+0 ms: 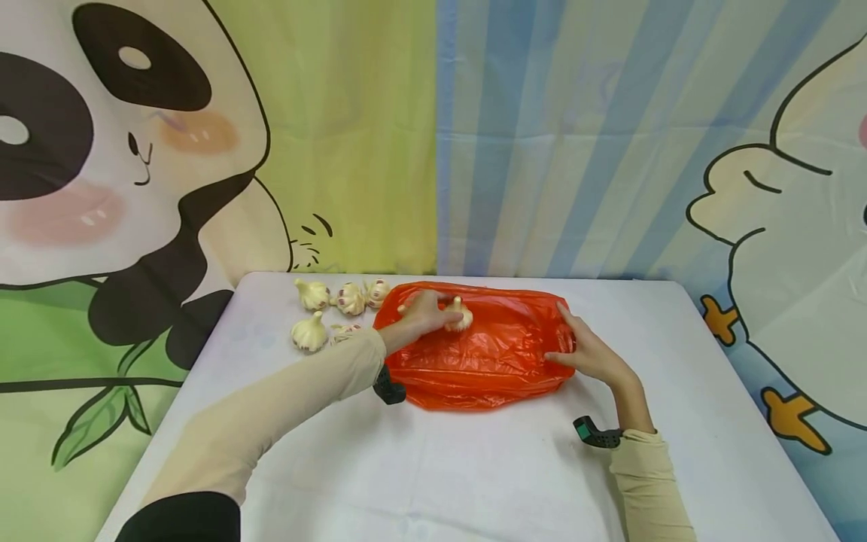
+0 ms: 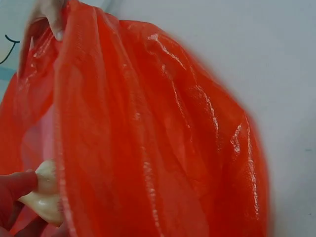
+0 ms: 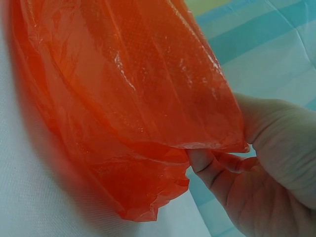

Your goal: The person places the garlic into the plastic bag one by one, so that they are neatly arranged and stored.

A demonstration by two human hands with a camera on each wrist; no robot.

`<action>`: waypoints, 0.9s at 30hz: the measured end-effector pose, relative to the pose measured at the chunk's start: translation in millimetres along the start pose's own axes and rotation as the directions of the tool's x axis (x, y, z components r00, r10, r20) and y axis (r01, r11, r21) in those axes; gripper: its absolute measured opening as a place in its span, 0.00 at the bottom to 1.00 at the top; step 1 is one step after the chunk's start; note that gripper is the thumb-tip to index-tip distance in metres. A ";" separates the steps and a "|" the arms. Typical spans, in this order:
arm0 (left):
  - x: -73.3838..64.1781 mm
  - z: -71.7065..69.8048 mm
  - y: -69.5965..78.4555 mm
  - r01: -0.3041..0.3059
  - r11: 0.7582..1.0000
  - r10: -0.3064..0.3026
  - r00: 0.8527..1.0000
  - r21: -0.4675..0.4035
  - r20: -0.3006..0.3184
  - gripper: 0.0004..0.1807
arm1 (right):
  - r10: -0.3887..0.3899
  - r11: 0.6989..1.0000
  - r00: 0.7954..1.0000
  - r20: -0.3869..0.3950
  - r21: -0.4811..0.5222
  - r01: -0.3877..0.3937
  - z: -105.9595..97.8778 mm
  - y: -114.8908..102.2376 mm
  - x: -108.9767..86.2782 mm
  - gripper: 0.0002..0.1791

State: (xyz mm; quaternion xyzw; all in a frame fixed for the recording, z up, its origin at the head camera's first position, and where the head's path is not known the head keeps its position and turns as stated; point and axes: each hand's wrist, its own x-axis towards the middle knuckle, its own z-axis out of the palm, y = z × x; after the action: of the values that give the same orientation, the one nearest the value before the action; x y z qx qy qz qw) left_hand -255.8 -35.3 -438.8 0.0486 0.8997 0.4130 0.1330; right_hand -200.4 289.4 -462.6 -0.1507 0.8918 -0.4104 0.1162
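Note:
My left hand [image 1: 425, 313] pinches a garlic bulb [image 1: 459, 316] over the mouth of a red plastic bag [image 1: 474, 376]. In the left wrist view, that pale garlic bulb [image 2: 45, 197] shows between thumb and fingers, partly hidden behind the bag's rim. At the bag's right end, my right hand [image 1: 596, 352] grips the edge. Up close in the right wrist view, its thumb lies on one side of the red film [image 3: 148, 98] and the fingers tuck under the rim. Much of the bag's inside is hidden.
Several garlic bulbs [image 1: 309, 333] lie on the white table [image 1: 433, 467] left of the bag, one partly hidden behind the left forearm. A patterned curtain [image 1: 542, 135] hangs along the table's far edge. Each wrist wears a black strap device [image 1: 597, 434].

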 end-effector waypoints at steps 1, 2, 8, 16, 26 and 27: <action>2.4 1.6 -2.2 -0.003 0.999 0.003 1.000 0.035 -0.003 0.28 | -0.001 1.000 1.000 0.000 0.002 0.001 0.1 0.4 0.0 0.58; 2.6 2.6 -2.7 0.008 0.998 -0.008 1.000 0.057 0.003 0.28 | -0.001 1.000 1.000 0.000 0.005 0.001 0.2 0.7 -0.1 0.58; 3.0 8.0 -5.0 0.031 0.991 -0.035 0.999 0.128 0.027 0.27 | -0.004 1.000 1.000 -0.001 0.013 0.004 0.3 1.1 -0.9 0.58; 0.4 7.9 -2.0 0.002 0.990 -0.004 1.000 0.143 0.015 0.28 | -0.003 1.000 1.000 -0.006 0.017 0.003 -2.1 -1.3 -1.2 0.58; -60.1 -21.5 3.0 -0.353 0.823 0.322 0.935 0.446 0.146 0.39 | 0.012 1.000 1.000 0.002 0.008 -0.012 -2.0 -0.7 -0.9 0.58; -71.4 -26.7 1.7 -0.358 0.830 0.326 0.934 0.428 0.148 0.39 | 0.011 1.000 1.000 0.000 0.002 -0.011 -2.5 -0.3 -0.7 0.58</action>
State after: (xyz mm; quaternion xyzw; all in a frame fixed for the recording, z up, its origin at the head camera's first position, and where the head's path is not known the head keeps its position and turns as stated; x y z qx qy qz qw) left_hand -194.8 -67.8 -406.6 0.2522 0.9418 0.2097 0.0731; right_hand -200.5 291.2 -460.8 -0.1455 0.8923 -0.4105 0.1188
